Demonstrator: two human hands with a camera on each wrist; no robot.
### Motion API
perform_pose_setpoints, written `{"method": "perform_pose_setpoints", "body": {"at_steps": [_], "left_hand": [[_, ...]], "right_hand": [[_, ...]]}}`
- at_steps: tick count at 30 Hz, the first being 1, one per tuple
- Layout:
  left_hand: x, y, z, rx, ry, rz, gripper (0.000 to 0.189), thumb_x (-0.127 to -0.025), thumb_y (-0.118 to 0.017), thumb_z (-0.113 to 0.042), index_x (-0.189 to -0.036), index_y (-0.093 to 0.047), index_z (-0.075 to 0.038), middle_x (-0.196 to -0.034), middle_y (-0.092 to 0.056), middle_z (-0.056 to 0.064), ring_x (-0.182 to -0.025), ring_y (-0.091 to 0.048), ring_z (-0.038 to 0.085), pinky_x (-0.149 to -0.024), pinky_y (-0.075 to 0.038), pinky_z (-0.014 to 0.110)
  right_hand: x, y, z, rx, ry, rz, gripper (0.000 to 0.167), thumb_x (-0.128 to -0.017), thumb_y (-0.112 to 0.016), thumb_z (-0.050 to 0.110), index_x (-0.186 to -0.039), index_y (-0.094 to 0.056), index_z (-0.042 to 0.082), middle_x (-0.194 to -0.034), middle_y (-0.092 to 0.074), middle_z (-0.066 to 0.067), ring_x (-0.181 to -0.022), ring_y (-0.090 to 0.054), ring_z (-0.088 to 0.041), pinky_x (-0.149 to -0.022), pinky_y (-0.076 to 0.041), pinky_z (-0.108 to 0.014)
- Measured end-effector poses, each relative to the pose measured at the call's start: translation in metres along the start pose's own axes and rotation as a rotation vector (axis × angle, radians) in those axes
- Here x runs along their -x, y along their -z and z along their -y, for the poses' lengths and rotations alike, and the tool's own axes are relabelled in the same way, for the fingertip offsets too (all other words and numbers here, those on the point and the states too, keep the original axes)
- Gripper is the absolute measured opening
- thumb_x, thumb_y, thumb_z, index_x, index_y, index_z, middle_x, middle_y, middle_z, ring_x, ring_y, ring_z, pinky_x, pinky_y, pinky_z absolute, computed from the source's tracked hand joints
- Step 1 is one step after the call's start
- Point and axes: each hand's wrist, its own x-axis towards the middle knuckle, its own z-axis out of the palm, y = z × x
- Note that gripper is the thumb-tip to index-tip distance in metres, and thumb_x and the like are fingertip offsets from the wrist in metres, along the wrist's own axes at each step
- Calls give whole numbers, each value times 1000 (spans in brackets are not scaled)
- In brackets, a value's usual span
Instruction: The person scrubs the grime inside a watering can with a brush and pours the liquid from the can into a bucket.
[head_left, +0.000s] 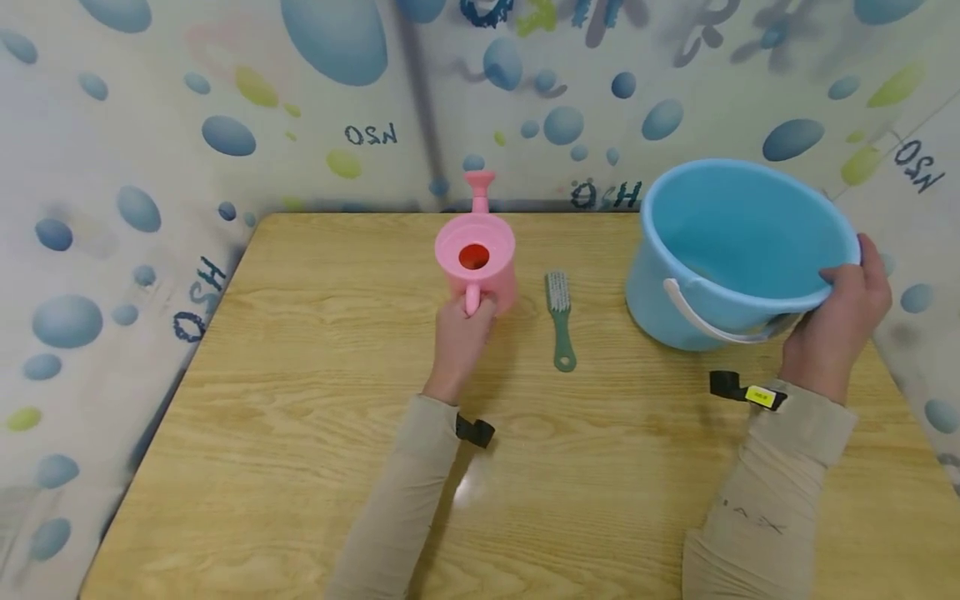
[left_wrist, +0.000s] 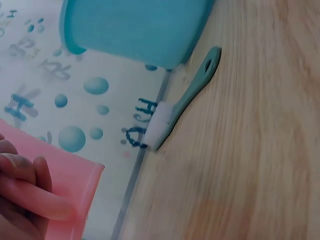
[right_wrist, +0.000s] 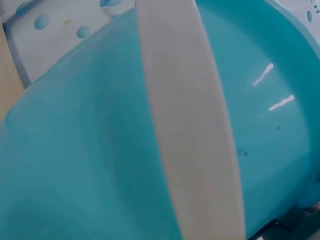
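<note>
My left hand (head_left: 463, 337) grips the handle of a pink watering can (head_left: 497, 279), whose spout points to the back wall. In the left wrist view, curled fingers (left_wrist: 20, 172) wrap that handle. At the right, my right hand (head_left: 840, 321) holds the rim of a light blue bucket (head_left: 667, 304), thumb over the edge. The bucket's white handle (head_left: 705, 325) hangs down its near side and crosses the right wrist view. Between can and bucket lies a green brush (head_left: 562, 333) with pale bristles, touched by neither hand.
A wood-grain table (head_left: 300, 467) carries these things. Behind it and at both sides rise wall coverings (head_left: 300, 100) printed with blue and green drops. The table's back edge runs close behind the can and the bucket.
</note>
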Motion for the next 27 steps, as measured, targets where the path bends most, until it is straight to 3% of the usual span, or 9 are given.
{"method": "perform_pose_setpoints", "body": {"at_steps": [7, 16, 25, 27], "left_hand": [[-9, 18, 7, -19, -7, -51, 34, -79, -56, -25, -52, -44, -7, -46, -43, 3, -40, -39, 14, -37, -28, 26], [-23, 45, 16, 98, -11, -45, 32, -80, -56, -15, -50, -47, -7, -44, -43, 3, -40, -40, 14, -39, -31, 24], [-17, 58, 1, 118, 18, -65, 32, -79, -52, -8, -48, -44, -6, -43, -41, 2, -40, -38, 12, -39, -29, 22], [-18, 60, 6, 112, 27, -72, 32, -79, -53, -9, -48, -45, -6, -43, -41, 1, -39, -39, 12, -39, -30, 23]], "right_hand": [[0, 1, -1, -13, -1, -10, 47, -77, -34, -6, -114, -59, 9, -125, -48, -4, -116, -39, -16, -96, -29, -26], [0, -1, -2, -29, 0, -6, 46, -76, -34, -7, -112, -59, 6, -123, -49, -5, -115, -40, -16, -94, -32, -25], [0, -1, 0, -48, -23, -25, 51, -74, -33, -9, -115, -58, 9, -125, -47, -2, -117, -39, -14, -95, -31, -24], [0, -1, 0, -47, -29, -23, 51, -74, -33, -8, -115, -58, 9, -125, -47, -2, -117, -40, -15, -95, -31, -25]]}}
